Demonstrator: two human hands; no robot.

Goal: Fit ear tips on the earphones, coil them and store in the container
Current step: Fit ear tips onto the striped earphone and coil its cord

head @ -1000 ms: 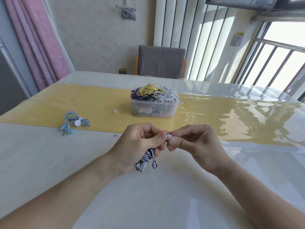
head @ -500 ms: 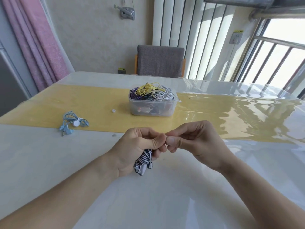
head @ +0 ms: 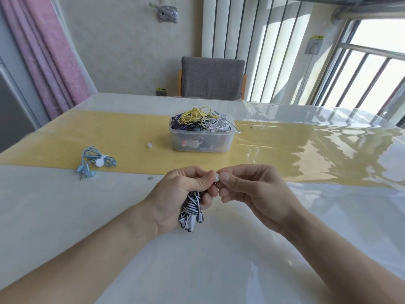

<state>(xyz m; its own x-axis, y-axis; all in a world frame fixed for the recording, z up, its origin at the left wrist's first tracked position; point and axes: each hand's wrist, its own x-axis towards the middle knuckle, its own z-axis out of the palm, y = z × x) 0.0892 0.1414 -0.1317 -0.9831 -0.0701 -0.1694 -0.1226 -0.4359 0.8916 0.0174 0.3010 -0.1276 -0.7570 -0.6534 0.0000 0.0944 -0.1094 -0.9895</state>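
- Above the near table edge, head view: left hand (head: 182, 194) gripping the striped earphones (head: 191, 212) bundle; right hand (head: 247, 189) fingers pinching a white ear tip (head: 217, 177) against the bud.
- Risk: tip slipping from the pinch, rolling away; container (head: 200, 139) sitting well beyond.

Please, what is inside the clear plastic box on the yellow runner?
The clear plastic box holds a heap of tangled earphone cables: yellow, purple, white and dark, rising above its rim. Lower items show only blurred through the wall; the bottom is covered.

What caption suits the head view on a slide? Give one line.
Left hand grips striped earphones while right hand pinches a white ear tip onto them, container behind.
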